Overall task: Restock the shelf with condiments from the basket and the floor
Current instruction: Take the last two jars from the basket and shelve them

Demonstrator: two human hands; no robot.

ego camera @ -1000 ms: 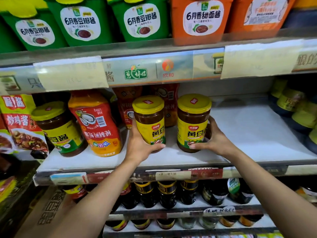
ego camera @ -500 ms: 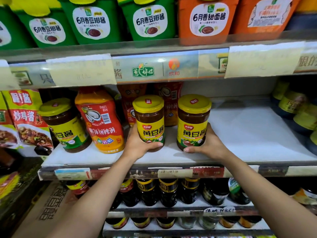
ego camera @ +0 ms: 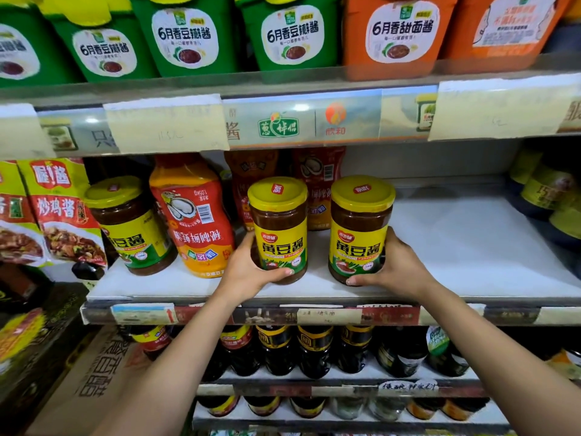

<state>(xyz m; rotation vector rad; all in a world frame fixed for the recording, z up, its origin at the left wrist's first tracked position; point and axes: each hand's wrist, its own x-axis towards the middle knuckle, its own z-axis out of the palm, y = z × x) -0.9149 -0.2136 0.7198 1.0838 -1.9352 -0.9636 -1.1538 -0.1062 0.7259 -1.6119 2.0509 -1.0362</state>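
Just behind the front edge of the middle shelf (ego camera: 456,247) in a shop display, two yellow-lidded jars of brown bean paste stand upright side by side with a narrow gap between them. The person's left hand (ego camera: 248,272) grips the left jar (ego camera: 279,228) low on its yellow label, thumb curled across the front near the base and fingers wrapped round the far side. The right hand (ego camera: 396,269) grips the right jar (ego camera: 361,228) in the same way from the other side, thumb at the bottom front. Whether either base sits flat on the white board cannot be told.

To the left, a third jar (ego camera: 132,225) of the same kind leans at a tilt just beside a red and orange squeeze bottle (ego camera: 198,221) that stands cap-down. Printed sauce packets (ego camera: 63,215) fill the far left, and dark jars (ego camera: 547,196) with yellow labels crowd the right end. Most of the board to the right of the hands is bare.

Green tubs (ego camera: 185,36) and orange tubs (ego camera: 399,33) line the level above. Dark bottles (ego camera: 314,350) stand in rows on the level below. A cardboard box (ego camera: 94,372) shows at lower left.
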